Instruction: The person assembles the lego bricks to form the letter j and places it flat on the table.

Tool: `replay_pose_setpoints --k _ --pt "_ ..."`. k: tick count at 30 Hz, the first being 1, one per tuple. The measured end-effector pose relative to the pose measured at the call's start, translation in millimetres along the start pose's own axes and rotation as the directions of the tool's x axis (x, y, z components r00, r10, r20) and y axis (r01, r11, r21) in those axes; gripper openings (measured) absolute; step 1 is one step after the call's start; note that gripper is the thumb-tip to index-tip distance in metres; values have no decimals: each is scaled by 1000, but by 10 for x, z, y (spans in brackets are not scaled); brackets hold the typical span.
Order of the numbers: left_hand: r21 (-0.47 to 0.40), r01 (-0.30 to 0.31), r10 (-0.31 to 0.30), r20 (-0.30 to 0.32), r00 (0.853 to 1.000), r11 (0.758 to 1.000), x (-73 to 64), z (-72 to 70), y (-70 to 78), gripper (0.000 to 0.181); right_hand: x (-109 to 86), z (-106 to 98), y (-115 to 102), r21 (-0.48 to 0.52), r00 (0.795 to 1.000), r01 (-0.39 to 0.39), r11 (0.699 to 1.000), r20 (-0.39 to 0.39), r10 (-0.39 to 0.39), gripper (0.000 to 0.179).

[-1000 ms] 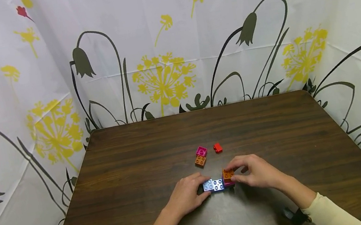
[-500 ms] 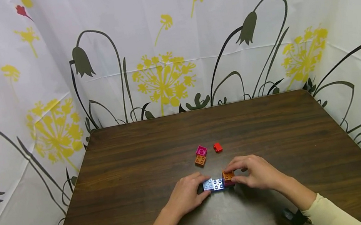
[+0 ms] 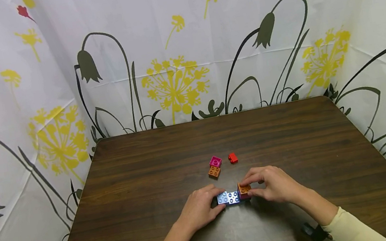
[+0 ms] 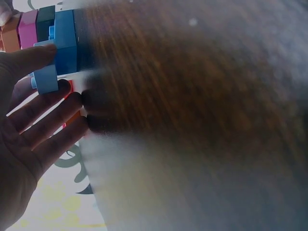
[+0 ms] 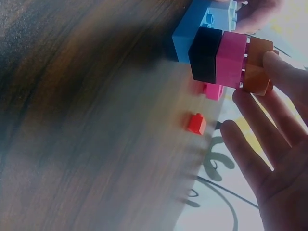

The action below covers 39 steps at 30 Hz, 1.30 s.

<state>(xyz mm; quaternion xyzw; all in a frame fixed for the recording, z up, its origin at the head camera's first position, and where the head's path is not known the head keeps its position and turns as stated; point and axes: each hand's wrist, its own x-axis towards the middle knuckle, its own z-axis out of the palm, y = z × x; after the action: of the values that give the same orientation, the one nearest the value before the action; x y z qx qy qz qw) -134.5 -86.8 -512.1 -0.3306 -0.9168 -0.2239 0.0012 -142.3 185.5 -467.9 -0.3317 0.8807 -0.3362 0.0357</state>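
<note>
apparently, the step in hand is to fit the orange brick (image 5: 255, 74) on a small tower; so i judge from my distant post. at the left of the blue brick (image 3: 233, 198), the left hand (image 3: 200, 207) has thumb and forefinger clamped on the light blue brick (image 3: 222, 197), which sits upon the left end of the blue brick. beyond the blue brick lie a loose orange brick (image 3: 214, 172) and a loose pink brick (image 3: 216, 161), seemingly touching, then a red brick (image 3: 233, 158) a little to their right. on the blue brick's right end stand the dark brick (image 5: 205, 55), the pink brick (image 5: 230, 60) and, topmost, the orange brick. right of the blue brick, the right hand (image 3: 277, 183) pinches this orange brick between thumb and finger; its other fingers are spread apart. i see studs showing below the orange brick, so i think the next move calls for a straight push toward the blue brick, with my left side steadying.
</note>
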Motion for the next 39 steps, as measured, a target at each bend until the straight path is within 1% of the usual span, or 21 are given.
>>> replay_pose_setpoints --k 4,10,17,20,28,34,39 --pt "3 -3 3 -6 1000 1000 -6 -4 3 37 8 -8 -15 -31 1000 -15 999 6 16 30" --pt "5 -3 3 -4 1000 1000 -13 -4 2 36 20 8 -27 -58 1000 -10 998 -4 9 30" --pt "7 -7 7 -8 1000 1000 -19 5 -2 36 7 40 -15 -36 1000 -31 999 -5 31 30" --pt "4 -11 11 -6 1000 1000 -23 9 -1 37 -2 47 2 -15 1000 -27 1000 -3 27 30" --pt "9 -12 12 -14 1000 1000 -18 8 0 37 18 23 31 49 999 -6 999 38 4 26" --pt "10 -4 4 -5 1000 1000 -11 -4 5 37 58 -24 35 88 994 -53 995 105 44 27" --pt "10 -5 5 2 1000 1000 -3 -3 -2 38 96 -46 42 120 988 -87 989 140 70 24"
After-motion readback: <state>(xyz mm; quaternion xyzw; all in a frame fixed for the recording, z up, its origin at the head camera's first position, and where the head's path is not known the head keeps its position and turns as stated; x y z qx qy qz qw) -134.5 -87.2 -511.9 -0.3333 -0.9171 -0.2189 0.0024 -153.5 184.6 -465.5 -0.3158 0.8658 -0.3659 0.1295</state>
